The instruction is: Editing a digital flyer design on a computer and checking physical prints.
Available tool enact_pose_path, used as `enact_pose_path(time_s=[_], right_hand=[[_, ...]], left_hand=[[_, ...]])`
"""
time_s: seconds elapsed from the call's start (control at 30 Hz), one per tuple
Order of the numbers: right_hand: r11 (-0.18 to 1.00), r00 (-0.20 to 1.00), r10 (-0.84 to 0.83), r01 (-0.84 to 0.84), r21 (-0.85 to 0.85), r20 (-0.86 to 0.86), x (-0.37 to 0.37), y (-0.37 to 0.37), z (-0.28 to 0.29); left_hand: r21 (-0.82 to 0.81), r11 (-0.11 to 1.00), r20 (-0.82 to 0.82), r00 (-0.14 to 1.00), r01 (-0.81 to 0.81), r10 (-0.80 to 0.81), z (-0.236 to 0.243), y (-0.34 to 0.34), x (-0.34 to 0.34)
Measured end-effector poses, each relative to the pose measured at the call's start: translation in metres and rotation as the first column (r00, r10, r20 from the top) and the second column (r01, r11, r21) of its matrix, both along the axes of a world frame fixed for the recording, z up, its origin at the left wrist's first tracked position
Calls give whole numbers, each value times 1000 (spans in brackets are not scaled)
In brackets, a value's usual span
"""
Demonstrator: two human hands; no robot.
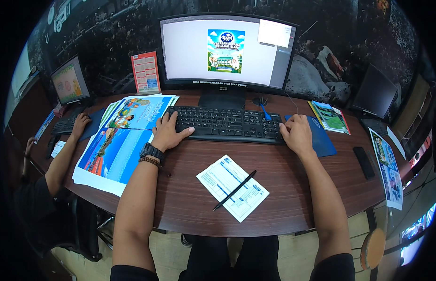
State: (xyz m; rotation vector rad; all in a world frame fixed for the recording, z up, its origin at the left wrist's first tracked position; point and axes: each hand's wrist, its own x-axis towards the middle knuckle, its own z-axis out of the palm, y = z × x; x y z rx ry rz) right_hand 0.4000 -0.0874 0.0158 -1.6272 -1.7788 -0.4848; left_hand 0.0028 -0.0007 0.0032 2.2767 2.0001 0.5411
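Observation:
My left hand (167, 135) rests at the left end of a black keyboard (218, 121), fingers spread over the keys and thumb stretched to the right. A dark watch (152, 151) and a beaded bracelet are on that wrist. Just past the keyboard's right end, my right hand (297, 135) lies curled on a blue mouse pad (323, 140); whatever is under its palm is hidden. Behind the keyboard stands a curved monitor (190, 51) showing a blue-green poster design. Nearer me, a black pen (234, 190) lies across a white printed form (218, 175).
Large colour prints (117, 152) are stacked left of my forearm. A red calendar (146, 72) stands behind them. At right lie booklets (329, 117), a black phone-like object (364, 162) and a print overhanging the edge (387, 171). A co-worker's hand (80, 125) is near another keyboard at left.

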Motion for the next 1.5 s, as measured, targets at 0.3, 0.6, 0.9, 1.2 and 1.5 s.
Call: enact_pose_path(time_s=[0.3, 0.6, 0.9, 1.2, 1.5], right_hand=[[999, 999, -21, 22, -39, 24, 0, 0, 0], [999, 999, -14, 15, -30, 31, 0, 0, 0], [1000, 999, -20, 21, -22, 36, 1, 0, -1], [999, 998, -30, 31, -27, 50, 1, -1, 0], [999, 999, -25, 26, -28, 39, 0, 0, 0]], left_hand=[[-10, 1000, 5, 1000, -4, 4, 0, -1, -1], [-26, 999, 62, 998, 24, -23, -5, 6, -6], [-10, 999, 61, 998, 33, -33, -7, 6, -6], [-10, 999, 67, 997, 34, -33, -6, 5, -5], [25, 1000, 11, 1000, 12, -13, -1, 0, 0]])
